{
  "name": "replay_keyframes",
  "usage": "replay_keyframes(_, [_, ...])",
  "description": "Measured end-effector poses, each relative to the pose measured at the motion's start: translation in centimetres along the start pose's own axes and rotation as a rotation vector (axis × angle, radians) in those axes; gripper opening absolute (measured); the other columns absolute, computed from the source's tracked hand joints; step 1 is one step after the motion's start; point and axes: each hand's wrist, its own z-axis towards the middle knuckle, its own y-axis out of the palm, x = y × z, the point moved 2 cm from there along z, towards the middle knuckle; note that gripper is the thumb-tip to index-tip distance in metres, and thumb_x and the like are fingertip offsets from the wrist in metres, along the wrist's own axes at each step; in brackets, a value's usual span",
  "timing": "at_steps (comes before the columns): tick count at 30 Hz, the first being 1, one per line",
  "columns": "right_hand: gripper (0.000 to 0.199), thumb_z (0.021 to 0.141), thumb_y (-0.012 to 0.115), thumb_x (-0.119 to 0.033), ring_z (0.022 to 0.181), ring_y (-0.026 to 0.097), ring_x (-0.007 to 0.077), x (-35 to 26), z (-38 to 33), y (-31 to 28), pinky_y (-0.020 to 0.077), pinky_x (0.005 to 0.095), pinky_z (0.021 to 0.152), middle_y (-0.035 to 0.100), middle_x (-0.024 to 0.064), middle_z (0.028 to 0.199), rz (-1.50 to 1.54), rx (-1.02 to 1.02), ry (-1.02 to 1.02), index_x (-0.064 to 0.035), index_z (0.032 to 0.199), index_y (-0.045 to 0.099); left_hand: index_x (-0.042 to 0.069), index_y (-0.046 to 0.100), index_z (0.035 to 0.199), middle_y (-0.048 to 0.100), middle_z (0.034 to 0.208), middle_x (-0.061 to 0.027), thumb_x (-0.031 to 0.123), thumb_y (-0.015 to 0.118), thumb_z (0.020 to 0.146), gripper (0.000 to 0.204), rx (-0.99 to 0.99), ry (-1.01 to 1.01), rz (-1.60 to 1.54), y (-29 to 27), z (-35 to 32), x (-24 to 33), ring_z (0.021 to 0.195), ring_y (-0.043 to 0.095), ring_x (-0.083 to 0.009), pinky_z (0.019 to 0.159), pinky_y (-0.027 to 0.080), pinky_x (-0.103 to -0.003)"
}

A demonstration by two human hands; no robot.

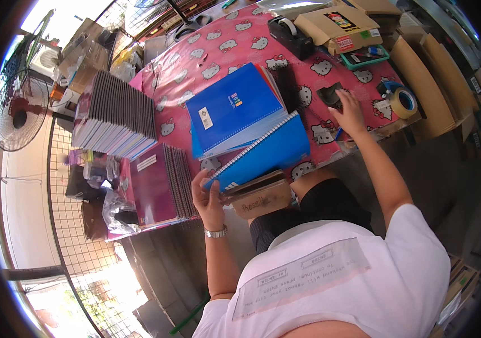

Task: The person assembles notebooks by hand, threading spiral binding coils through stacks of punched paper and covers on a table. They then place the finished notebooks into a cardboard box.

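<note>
A bright blue spiral notebook point(266, 147) lies slanted near the table's front edge. My left hand point(209, 197) has its thumb and fingers closed at the notebook's lower left corner. Behind it, a darker blue notebook point(235, 107) rests on other notebooks whose edges show. To the right, my right hand point(348, 111) reaches over the table with fingers apart, the tips at the edge of a small dark flat piece point(329, 94). Below the spiral notebook, a brown cardboard box point(262, 201) with handwriting sits at the table edge, close to my lap.
Purple spiral notebooks point(153, 183) and a tall notebook stack point(117, 115) stand left. A tape dispenser point(291, 37), cardboard box point(336, 28), green tray point(365, 58) and tape roll point(404, 103) lie right on the pink patterned cloth point(212, 50). A fan point(21, 115) stands far left.
</note>
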Motion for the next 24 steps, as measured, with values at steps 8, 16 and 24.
replay_keyframes(8, [0.078,0.085,0.068,-0.046,0.128,0.043,0.0437,-2.0,-7.4,-2.5,0.0406,0.0522,0.104,0.044,0.0243,0.144,-0.319,-0.157,0.241,-0.0044,0.146,0.043,-0.002,0.061,0.107,0.063,0.081,-0.0049,0.008,0.062,0.096,0.015,-0.214,0.184,0.51,-2.5,0.6,1.8,0.069,0.065,-0.0096,0.057,0.054,-0.023])
replay_keyframes(16, [0.065,0.085,0.063,-0.022,0.11,0.056,0.0222,0.5,-6.4,-5.6,0.0452,0.0372,0.097,0.059,0.0141,0.125,0.577,-0.114,0.53,0.0002,0.143,0.045,0.002,0.063,0.115,0.07,0.102,-0.0115,0.013,0.074,0.088,0.031,-0.219,0.342,0.711,-1.3,-0.1,2.2,0.075,0.069,-0.0188,0.065,0.054,-0.027])
replay_keyframes(24, [0.073,0.076,0.069,-0.022,0.108,0.054,0.0223,-17.4,-6.4,-18.9,0.0483,0.0355,0.092,0.051,0.0127,0.122,1.088,0.113,-0.282,0.0032,0.14,0.047,0.002,0.063,0.116,0.071,0.095,-0.0119,0.008,0.068,0.092,0.025,-0.193,0.242,0.403,-0.5,-0.5,2.8,0.078,0.069,-0.0168,0.066,0.054,-0.027])
